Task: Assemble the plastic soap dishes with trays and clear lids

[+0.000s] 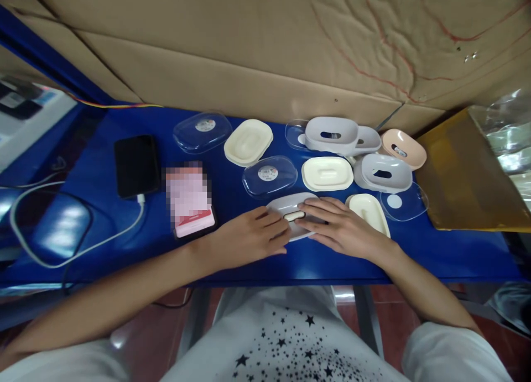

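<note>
A light grey oval plastic dish (286, 206) lies near the front edge of the blue table, with a small cream-coloured piece (294, 216) across its middle. My left hand (258, 234) has its curled fingers on the dish's left side, the fingertips close to the cream piece. From the right, my right hand (338, 227) grips the same dish, its fingers reaching over the rim towards that piece. Fingers cover much of the dish. Just beyond it sits a cream rounded tray (327, 173), and another cream tray (369, 212) is partly behind my right hand.
Clear plastic lids (269, 176) with round labels and a cream dish (249, 142) lie farther back. Grey slotted dishes (384, 173) and a peach one (404, 148) stand right of them. A phone (193, 199), a cabled black device (136, 166) and a cardboard box (468, 177) flank the area.
</note>
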The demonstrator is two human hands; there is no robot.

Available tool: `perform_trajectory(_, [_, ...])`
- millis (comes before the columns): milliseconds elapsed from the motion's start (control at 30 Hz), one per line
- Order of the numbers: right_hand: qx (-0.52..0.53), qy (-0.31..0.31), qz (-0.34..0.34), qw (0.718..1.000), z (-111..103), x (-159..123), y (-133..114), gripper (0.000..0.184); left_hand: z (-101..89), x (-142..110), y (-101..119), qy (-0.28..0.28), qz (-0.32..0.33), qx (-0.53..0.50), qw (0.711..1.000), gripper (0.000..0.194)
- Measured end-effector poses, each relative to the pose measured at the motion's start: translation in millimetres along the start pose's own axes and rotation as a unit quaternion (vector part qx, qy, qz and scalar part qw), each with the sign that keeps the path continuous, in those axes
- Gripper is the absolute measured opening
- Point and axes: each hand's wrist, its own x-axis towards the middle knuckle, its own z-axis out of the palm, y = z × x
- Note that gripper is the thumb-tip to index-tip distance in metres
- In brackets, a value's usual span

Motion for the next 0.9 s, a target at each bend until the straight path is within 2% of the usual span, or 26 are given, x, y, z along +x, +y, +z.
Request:
perform_trajectory(67, [-0.001,0.002,-0.002,1.000,-0.3,0.6,-1.3,0.039,-0.4,-1.3,-9.8,0.038,-0.052,-0.033,0.997,0.031])
perform_trajectory(133, [0.004,0.008,-0.009,1.000,-1.1,-0.2,-2.4,0.043,-1.5,-4.5,-24.1,0.057,-0.158,-0.033,0.985,0.031])
perform_trajectory(200, [0.009,0.024,-0.013,1.000,-2.1,-1.7,-2.5,0.045,-2.2,-9.8,-39.4,0.028,-0.264,-0.005,0.964,0.035])
perform_trajectory(267, [0.003,0.040,-0.008,0.999,-3.0,-3.2,-0.9,0.043,-1.1,-15.4,-50.9,-0.025,-0.313,0.003,0.950,0.047])
perform_trajectory(333, [-0.009,0.048,0.004,0.999,-3.6,-4.2,1.9,0.039,1.8,-18.9,-55.7,-0.064,-0.323,-0.013,0.944,0.063])
perform_trajectory(400, [-0.016,0.051,0.012,0.999,-3.8,-4.6,4.7,0.036,5.6,-18.7,-54.8,-0.072,-0.333,-0.030,0.940,0.071])
perform_trajectory(500, [-0.008,0.048,0.023,0.999,-3.2,-4.5,7.2,0.039,8.7,-13.6,-50.6,-0.049,-0.354,-0.044,0.933,0.060])
perform_trajectory(600, [0.009,0.037,0.045,0.998,-2.2,-4.3,7.4,0.057,5.4,-8.7,-49.7,-0.001,-0.383,-0.091,0.919,0.050])
perform_trajectory(700, [0.007,0.069,0.071,0.995,-1.9,-3.9,7.1,0.084,-1.6,-6.9,-48.0,0.044,-0.398,-0.184,0.897,0.039])
perform_trajectory(733, [0.003,0.085,0.078,0.993,-2.0,-3.6,7.1,0.091,-3.4,-6.7,-45.6,0.049,-0.388,-0.208,0.897,0.037])
perform_trajectory(800, [-0.003,0.098,0.085,0.992,-2.5,-2.9,7.5,0.098,-4.5,-6.4,-37.4,0.044,-0.335,-0.224,0.914,0.037])
perform_trajectory(900, [0.005,0.064,0.082,0.995,-3.2,-2.4,9.5,0.091,-1.1,-5.4,-21.3,0.029,-0.225,-0.164,0.960,0.041])
